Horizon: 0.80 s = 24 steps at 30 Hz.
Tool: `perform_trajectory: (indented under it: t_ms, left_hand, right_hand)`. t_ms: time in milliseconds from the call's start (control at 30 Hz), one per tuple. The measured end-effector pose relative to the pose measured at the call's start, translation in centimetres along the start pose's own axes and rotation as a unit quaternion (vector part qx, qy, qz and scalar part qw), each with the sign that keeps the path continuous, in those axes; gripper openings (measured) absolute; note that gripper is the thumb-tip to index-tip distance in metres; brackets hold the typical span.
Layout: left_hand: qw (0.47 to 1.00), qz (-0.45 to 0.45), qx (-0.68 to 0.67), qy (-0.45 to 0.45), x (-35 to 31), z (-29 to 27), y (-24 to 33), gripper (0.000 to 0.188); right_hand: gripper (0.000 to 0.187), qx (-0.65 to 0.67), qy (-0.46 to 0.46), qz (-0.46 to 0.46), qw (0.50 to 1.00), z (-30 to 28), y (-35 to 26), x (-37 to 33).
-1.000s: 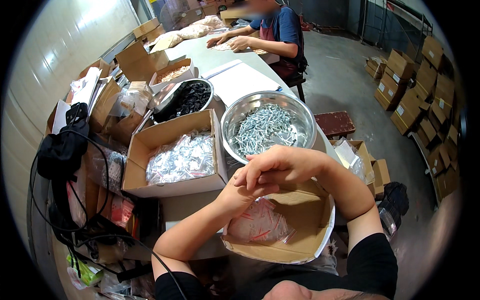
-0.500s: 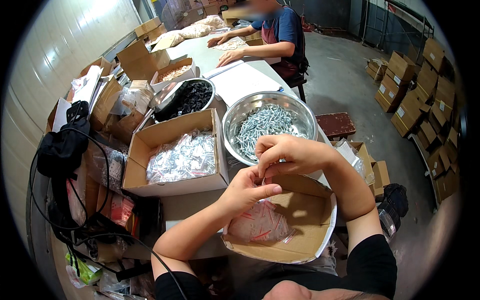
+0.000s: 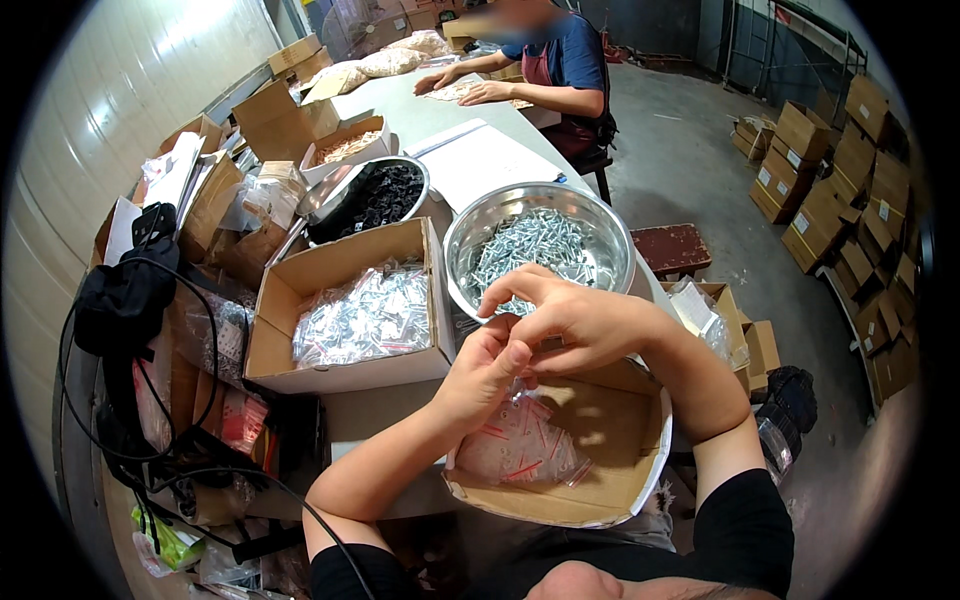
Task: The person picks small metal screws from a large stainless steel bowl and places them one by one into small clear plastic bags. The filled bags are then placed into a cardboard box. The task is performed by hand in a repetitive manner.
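Right now your two hands meet above the cardboard box (image 3: 610,470) nearest you, which holds one heap of small clear bags (image 3: 515,445) with red strips. Your left hand (image 3: 485,365) has its fingers curled in and pinched at the tips, and your right hand (image 3: 570,320) bends over it, fingers closed down to the same spot; what they pinch between them is too small to tell, perhaps a little clear bag. Just beyond your hands stands one steel bowl (image 3: 480,225) of silvery screws (image 3: 535,245). To its left sits a second cardboard box (image 3: 275,345) filled with packed clear bags (image 3: 365,315), and behind that one more metal bowl holds black parts (image 3: 375,195). Both bowls and the second box rest on the long pale surface (image 3: 470,160). At its far end another person (image 3: 560,60) sits with two hands flat on the surface.
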<state>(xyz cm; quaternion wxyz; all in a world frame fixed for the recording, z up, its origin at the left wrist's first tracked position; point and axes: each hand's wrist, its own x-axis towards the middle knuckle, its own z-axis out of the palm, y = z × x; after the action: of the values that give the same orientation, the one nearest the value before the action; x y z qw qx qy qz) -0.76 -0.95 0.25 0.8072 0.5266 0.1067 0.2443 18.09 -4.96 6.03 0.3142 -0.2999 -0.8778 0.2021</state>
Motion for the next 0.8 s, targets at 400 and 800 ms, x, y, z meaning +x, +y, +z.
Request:
perform_trajectory:
  t_ms: [400, 800]
  left_hand:
    - [0.932, 0.157, 0.250, 0.209, -0.1, 0.1, 0.3, 0.015]
    - [0.917, 0.203, 0.296, 0.174, -0.6, 0.1, 1.0, 0.015]
  right_hand:
    - [0.016, 0.142, 0.112, 0.188, 0.965, -0.5, 0.5, 0.0]
    - [0.017, 0.101, 0.029, 0.081, 0.991, 0.3, 1.3, 0.1]
